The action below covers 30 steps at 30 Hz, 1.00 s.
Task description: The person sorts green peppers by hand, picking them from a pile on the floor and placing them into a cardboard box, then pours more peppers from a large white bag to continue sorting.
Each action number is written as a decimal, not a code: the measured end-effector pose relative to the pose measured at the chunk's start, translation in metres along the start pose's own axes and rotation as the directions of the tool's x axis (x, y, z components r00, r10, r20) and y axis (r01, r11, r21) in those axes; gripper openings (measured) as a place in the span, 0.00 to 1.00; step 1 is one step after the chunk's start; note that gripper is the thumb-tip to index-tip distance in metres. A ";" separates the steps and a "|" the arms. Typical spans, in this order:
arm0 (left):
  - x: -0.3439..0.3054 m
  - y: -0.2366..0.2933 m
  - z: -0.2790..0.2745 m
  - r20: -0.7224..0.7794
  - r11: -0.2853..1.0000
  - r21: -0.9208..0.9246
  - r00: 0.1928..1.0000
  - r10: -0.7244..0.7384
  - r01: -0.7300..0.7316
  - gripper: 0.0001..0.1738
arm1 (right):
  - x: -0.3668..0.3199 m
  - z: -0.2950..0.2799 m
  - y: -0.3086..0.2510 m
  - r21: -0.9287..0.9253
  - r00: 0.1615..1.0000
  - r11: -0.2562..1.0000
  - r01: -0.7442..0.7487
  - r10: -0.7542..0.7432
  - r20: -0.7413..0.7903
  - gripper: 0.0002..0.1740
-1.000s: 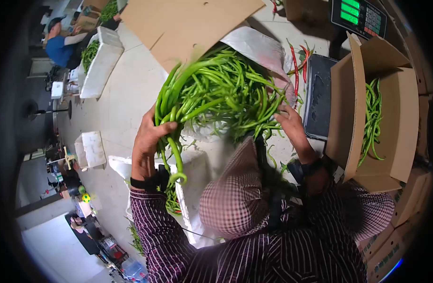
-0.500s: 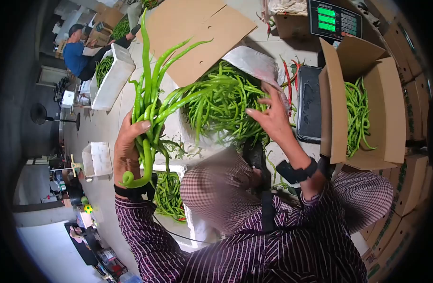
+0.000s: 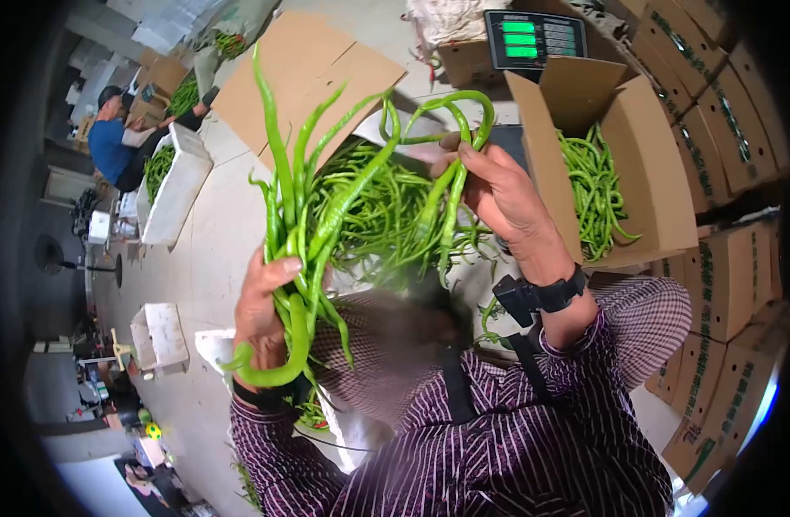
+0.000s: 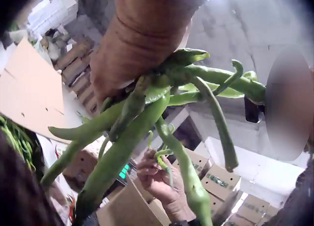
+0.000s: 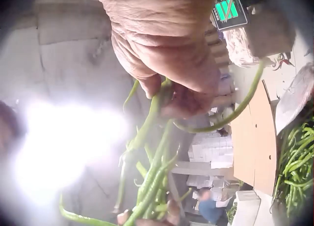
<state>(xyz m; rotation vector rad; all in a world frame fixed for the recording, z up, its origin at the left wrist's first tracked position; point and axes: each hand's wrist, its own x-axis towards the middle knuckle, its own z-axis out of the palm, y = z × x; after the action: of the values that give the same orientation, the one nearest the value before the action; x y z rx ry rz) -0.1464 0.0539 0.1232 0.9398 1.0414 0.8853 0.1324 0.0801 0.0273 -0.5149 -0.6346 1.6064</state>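
Note:
In the head view my left hand [image 3: 260, 302] grips a bunch of long green chili peppers [image 3: 279, 172] that fan upward, one curling below the palm. My right hand [image 3: 507, 194] pinches a few green peppers [image 3: 451, 207] between thumb and fingers, one of them looping over the top. Both hands are raised over a heap of green peppers [image 3: 369, 215] lying below. The left wrist view shows the gripped peppers [image 4: 127, 147] jutting from under the left palm. From the right wrist, the pinched peppers [image 5: 157, 108] hang beneath the right hand [image 5: 167, 49].
Right of the heap stands an open carton [image 3: 645, 172] holding green peppers [image 3: 593, 194]. Behind it is a scale display [image 3: 533, 40]. A cardboard sheet [image 3: 296, 77] lies beyond the heap. White foam boxes [image 3: 184, 185] stand left, near a seated person [image 3: 115, 142]. Stacked cartons [image 3: 727, 276] line the right.
My right hand has risen from the heap and now pinches a few peppers. The left hand, which brought its bunch up and left earlier, still grips it. The head view has shifted.

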 end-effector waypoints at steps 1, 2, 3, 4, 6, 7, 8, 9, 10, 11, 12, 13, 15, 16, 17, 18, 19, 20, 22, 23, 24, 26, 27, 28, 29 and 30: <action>0.000 -0.010 0.007 0.013 0.997 -0.071 1.000 0.003 -0.002 0.32 | -0.006 -0.005 -0.006 0.029 1.000 1.000 -0.002 0.002 0.007 0.18; 0.000 -0.020 0.015 0.025 0.990 -0.143 1.000 0.000 0.004 0.32 | -0.014 -0.009 -0.011 0.060 1.000 0.998 -0.006 0.005 0.010 0.17; 0.003 -0.032 0.017 0.052 0.983 -0.185 0.999 0.000 0.010 0.33 | -0.021 -0.008 -0.017 0.063 1.000 0.998 0.012 -0.011 -0.025 0.17; 0.004 -0.043 0.021 0.070 0.981 -0.193 0.998 -0.006 0.020 0.33 | -0.028 -0.012 -0.022 0.051 0.999 0.999 0.019 -0.017 -0.040 0.17; 0.007 -0.062 0.027 0.088 0.923 -0.382 0.996 -0.015 0.047 0.35 | -0.037 -0.017 -0.033 0.030 0.998 0.999 0.033 -0.031 -0.046 0.17; 0.008 -0.069 0.028 0.122 0.907 -0.415 0.992 -0.028 0.076 0.36 | -0.043 -0.018 -0.039 0.026 0.997 0.998 0.051 -0.049 -0.063 0.17; 0.008 -0.074 0.032 0.135 0.905 -0.417 0.990 -0.029 0.083 0.36 | -0.049 -0.017 -0.045 0.018 0.996 0.998 0.058 -0.057 -0.071 0.17; 0.007 -0.079 0.038 0.161 0.875 -0.476 0.987 -0.019 0.095 0.35 | -0.054 -0.017 -0.051 -0.020 0.994 0.998 0.059 -0.060 -0.095 0.17; 0.007 -0.083 0.041 0.185 0.840 -0.531 0.983 -0.011 0.109 0.35 | -0.058 -0.019 -0.055 -0.055 0.991 0.997 0.056 -0.063 -0.121 0.17; 0.009 -0.088 0.041 0.285 0.787 -0.594 0.958 0.016 0.164 0.35 | -0.062 -0.025 -0.057 -0.119 0.980 0.992 0.039 -0.061 -0.188 0.17; 0.009 -0.091 0.044 0.289 0.785 -0.596 0.957 0.012 0.170 0.35 | -0.067 -0.028 -0.063 -0.122 0.979 0.992 0.038 -0.061 -0.194 0.17; 0.007 -0.094 0.047 0.285 0.775 -0.609 0.958 0.013 0.171 0.35 | -0.070 -0.029 -0.074 -0.196 0.976 0.980 0.035 -0.075 -0.206 0.16; 0.004 -0.097 0.052 0.281 0.724 -0.663 0.960 0.006 0.189 0.34 | -0.074 -0.046 -0.091 -0.326 0.950 0.944 0.053 -0.148 -0.274 0.15; 0.002 -0.097 0.054 0.261 0.723 -0.664 0.965 -0.012 0.189 0.33 | -0.075 -0.060 -0.099 -0.383 0.923 0.921 0.070 -0.206 -0.325 0.16; 0.001 -0.100 0.053 0.273 0.697 -0.689 0.962 -0.006 0.200 0.33 | -0.078 -0.057 -0.114 -0.472 0.909 0.881 0.007 -0.202 -0.364 0.17; 0.001 -0.103 0.052 0.286 0.670 -0.712 0.958 0.004 0.210 0.33 | -0.079 -0.055 -0.129 -0.556 0.894 0.830 -0.057 -0.205 -0.398 0.18; 0.000 -0.107 0.052 0.288 0.638 -0.741 0.957 0.021 0.209 0.32 | -0.076 -0.071 -0.139 -0.703 0.857 0.696 -0.146 -0.266 -0.441 0.21; -0.001 -0.108 0.052 0.313 0.624 -0.744 0.950 0.009 0.239 0.31 | -0.075 -0.085 -0.146 -0.812 0.819 0.532 -0.240 -0.338 -0.464 0.24; 0.003 -0.115 0.053 0.318 0.630 -0.749 0.945 0.070 0.205 0.32 | -0.079 -0.106 -0.141 -0.918 0.761 0.342 -0.202 -0.536 -0.367 0.26; 0.003 -0.117 0.055 0.345 0.618 -0.752 0.936 0.072 0.230 0.30 | -0.078 -0.111 -0.138 -0.975 0.674 0.124 -0.186 -0.706 -0.218 0.28; 0.005 -0.122 0.055 0.387 0.564 -0.775 0.919 0.071 0.283 0.29 | -0.081 -0.093 -0.132 -0.974 0.680 0.128 -0.189 -0.698 -0.223 0.28; -0.001 -0.121 0.064 0.357 0.585 -0.756 0.934 -0.008 0.294 0.28 | -0.090 -0.024 -0.107 -0.925 0.913 0.351 -0.146 -0.311 -0.262 0.24; -0.001 -0.125 0.068 0.362 0.584 -0.754 0.932 -0.010 0.299 0.28 | -0.093 -0.004 -0.088 -0.908 0.948 0.382 -0.175 -0.182 -0.260 0.21; -0.001 -0.129 0.071 0.328 0.625 -0.731 0.944 -0.031 0.274 0.29 | -0.094 0.011 -0.071 -0.890 0.968 0.407 -0.205 -0.050 -0.246 0.18; -0.001 -0.133 0.072 0.290 0.665 -0.704 0.956 -0.048 0.248 0.30 | -0.093 0.017 -0.049 -0.880 0.985 0.453 -0.143 -0.022 -0.171 0.16; -0.001 -0.141 0.070 0.287 0.649 -0.714 0.955 -0.071 0.262 0.33 | -0.092 0.021 -0.031 -0.862 0.996 0.501 -0.082 0.005 -0.092 0.14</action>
<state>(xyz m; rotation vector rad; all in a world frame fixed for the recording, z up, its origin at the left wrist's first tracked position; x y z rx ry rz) -0.0592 -0.0092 0.0085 0.2170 0.4510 0.9039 0.1534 -0.0112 0.0603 -1.3484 -1.3994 1.1883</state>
